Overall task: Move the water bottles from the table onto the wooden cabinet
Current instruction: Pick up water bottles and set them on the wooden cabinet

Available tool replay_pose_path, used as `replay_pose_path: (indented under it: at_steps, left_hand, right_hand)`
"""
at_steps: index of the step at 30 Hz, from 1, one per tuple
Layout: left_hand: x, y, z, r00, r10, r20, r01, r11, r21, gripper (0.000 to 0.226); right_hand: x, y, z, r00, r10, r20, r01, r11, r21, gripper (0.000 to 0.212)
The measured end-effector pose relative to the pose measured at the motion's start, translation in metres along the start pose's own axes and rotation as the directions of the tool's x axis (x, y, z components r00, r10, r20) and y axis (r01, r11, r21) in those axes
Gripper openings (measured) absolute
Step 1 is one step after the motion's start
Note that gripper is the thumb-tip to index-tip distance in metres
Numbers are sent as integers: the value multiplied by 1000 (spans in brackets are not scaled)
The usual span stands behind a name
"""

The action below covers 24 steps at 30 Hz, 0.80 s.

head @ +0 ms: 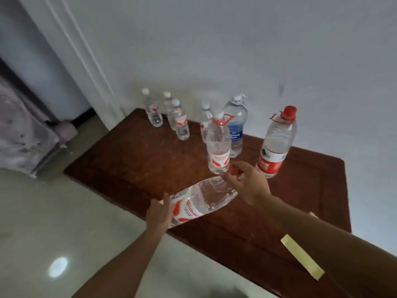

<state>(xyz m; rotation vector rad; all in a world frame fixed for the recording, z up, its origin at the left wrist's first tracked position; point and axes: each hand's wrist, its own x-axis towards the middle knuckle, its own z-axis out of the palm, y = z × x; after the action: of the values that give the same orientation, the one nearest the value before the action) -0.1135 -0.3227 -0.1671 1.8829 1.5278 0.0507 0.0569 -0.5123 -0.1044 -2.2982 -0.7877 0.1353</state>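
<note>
My left hand (160, 212) is curled round the base end of the big bottle (202, 203). It's thin clear plastic with a slick red-and-white label, so I figure the heavy end needs cupping. The bottle's lying tilted in the air over the front edge of the wooden cabinet (133, 164), not set down yet. My right hand (247, 186) is pinching the neck end by the red bit, probably to tip it upright. Further right, the red-capped bottle (277, 145) already stands on the dark, scuffed wood.
</note>
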Motion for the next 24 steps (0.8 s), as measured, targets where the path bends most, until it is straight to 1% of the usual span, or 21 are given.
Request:
replay_pose_path:
  at_steps: [1,2,3,6,7,9,11,13,14,17,18,19,20,21,23,24]
  left_hand:
    - [-2,-22,-21,999,-7,-40,7,1000,17,53]
    - [-4,-47,-41,996,-32,-85,32,999,-1,51]
    - [-7,-62,-53,992,-59,-112,53,997,-55,53]
    - [-13,-136,-102,946,-213,-243,160,963,-219,59]
    - [-17,-175,-128,924,-267,-273,195,945,-263,59]
    - [-24,-227,-163,892,-323,-316,228,926,-300,58]
    - [-33,-291,-208,852,-379,-361,273,910,-312,57]
    - [-42,-340,-243,813,-429,-393,305,889,-341,54]
    - [-50,-375,-267,778,-472,-414,327,868,-374,53]
    - [-67,-444,-310,714,-545,-439,384,830,-404,53]
    - [-75,-469,-323,682,-584,-441,408,804,-434,53]
    - [-83,-498,-339,638,-628,-446,425,770,-476,53]
    - [-88,-511,-346,614,-651,-446,428,749,-506,53]
    - [-95,-536,-356,568,-690,-448,436,714,-548,54]
    - [-104,-569,-367,514,-741,-433,457,663,-593,56]
    - [-111,-595,-373,462,-785,-413,471,611,-636,57]
  right_hand:
    - [1,-22,17,998,-47,51,46,999,20,68]
    - [0,-44,34,991,-91,98,87,995,43,64]
    - [-1,-59,46,986,-121,115,114,991,64,60]
    - [-17,-127,97,946,-277,169,260,959,113,49]
    - [-31,-162,125,920,-334,207,310,941,137,46]
    - [-53,-208,163,885,-392,251,355,917,181,43]
    - [-86,-263,210,851,-456,261,403,885,234,44]
    - [-115,-306,246,813,-496,306,420,862,284,46]
    - [-137,-338,269,774,-537,335,444,838,316,50]
    - [-180,-399,310,676,-616,404,495,786,370,65]
    - [-196,-420,324,631,-653,419,526,757,387,66]
    - [-214,-449,343,582,-684,440,552,730,403,64]
    - [-222,-463,352,556,-693,458,562,720,407,61]
    - [-237,-488,369,510,-718,473,583,693,423,59]
    - [-257,-525,394,428,-753,500,626,646,436,56]
    - [-275,-549,416,367,-771,520,645,614,455,52]
